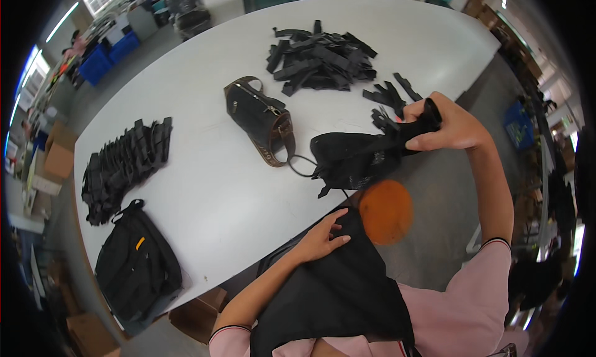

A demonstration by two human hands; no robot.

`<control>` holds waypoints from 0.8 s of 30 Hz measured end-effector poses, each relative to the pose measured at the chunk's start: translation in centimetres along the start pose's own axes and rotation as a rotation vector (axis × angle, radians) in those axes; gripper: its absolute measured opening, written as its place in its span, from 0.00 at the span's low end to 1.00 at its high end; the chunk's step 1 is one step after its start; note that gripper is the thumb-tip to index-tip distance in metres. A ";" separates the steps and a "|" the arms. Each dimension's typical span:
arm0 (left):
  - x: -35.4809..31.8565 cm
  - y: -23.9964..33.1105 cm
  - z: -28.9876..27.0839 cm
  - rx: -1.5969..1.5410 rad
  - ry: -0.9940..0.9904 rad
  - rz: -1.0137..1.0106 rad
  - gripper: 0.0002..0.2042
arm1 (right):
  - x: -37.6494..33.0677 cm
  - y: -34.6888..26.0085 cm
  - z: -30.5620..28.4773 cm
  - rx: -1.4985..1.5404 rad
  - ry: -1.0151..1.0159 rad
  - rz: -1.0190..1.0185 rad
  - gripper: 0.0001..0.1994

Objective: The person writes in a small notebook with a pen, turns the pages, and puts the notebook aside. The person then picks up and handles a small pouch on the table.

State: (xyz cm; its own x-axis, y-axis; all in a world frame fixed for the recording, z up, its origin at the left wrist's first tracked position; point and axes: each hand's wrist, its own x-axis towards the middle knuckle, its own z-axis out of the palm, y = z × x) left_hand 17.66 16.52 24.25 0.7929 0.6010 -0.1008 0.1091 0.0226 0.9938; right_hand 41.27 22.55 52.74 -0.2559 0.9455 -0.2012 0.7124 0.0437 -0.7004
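Observation:
My right hand (442, 126) is closed around one end of a black fabric piece (357, 158) with mesh on it. The piece hangs over the right front edge of the table, and its exact kind is unclear. Lower down, my left hand (323, 236) lies with fingers apart on the black cloth (335, 289) covering my front and lap, just off the table edge. Beyond my right hand is a small cluster of black strap pieces (386, 96). A thin black cord (302, 171) loops out beside the held piece.
On the white table (205, 189) are a small black zipped bag with a brown strap (257, 109), a large heap of black straps (323, 59), a row of black strap pieces (127, 165) and a black backpack (139, 264). An orange round stool seat (386, 212) stands below the edge.

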 end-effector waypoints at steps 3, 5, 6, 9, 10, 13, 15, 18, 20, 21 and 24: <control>0.8 0.9 -0.4 0.006 0.305 -0.059 0.20 | 4.9 -0.3 0.5 0.029 -0.141 -0.071 0.16; 0.8 1.1 -1.5 0.126 0.702 -0.069 0.10 | 8.4 -0.8 1.7 -0.036 -0.202 -0.198 0.15; 0.7 1.2 -1.7 0.183 0.913 0.001 0.07 | 10.0 -1.1 2.5 -0.017 -0.258 -0.222 0.15; -1.3 0.7 -2.1 0.297 1.224 -0.009 0.09 | 14.3 -2.4 5.0 0.007 -0.515 -0.359 0.19; -2.2 0.6 -2.1 0.307 1.253 -0.059 0.15 | 15.7 -2.9 5.8 -0.022 -0.590 -0.340 0.19; -1.8 2.5 -4.4 0.634 1.519 0.188 0.25 | 18.9 -4.3 8.3 -0.025 -0.740 -0.358 0.15; -2.8 2.3 -7.2 0.640 1.317 0.071 0.29 | 20.1 -5.9 10.0 0.002 -0.811 -0.392 0.11; -3.8 -1.7 -8.8 0.537 1.086 -0.100 0.24 | 22.0 -7.8 13.0 -0.071 -0.877 -0.578 0.13; -3.7 -2.7 -9.7 0.426 1.150 -0.205 0.16 | 23.1 -9.0 14.7 -0.131 -0.824 -0.496 0.16; -3.5 -2.3 -10.0 0.376 1.160 -0.256 0.13 | 23.9 -8.9 15.9 -0.111 -0.760 -0.519 0.19; -3.5 -3.2 -11.0 0.049 1.281 -0.365 0.10 | 28.0 -10.9 19.3 -0.024 -0.805 -0.361 0.18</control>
State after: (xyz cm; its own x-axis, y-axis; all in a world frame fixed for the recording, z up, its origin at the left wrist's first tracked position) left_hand 7.94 23.17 21.97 -0.4034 0.8890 -0.2166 0.2359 0.3297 0.9141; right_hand 13.71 42.33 41.47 -0.8445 0.3589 -0.3976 0.5099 0.3113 -0.8019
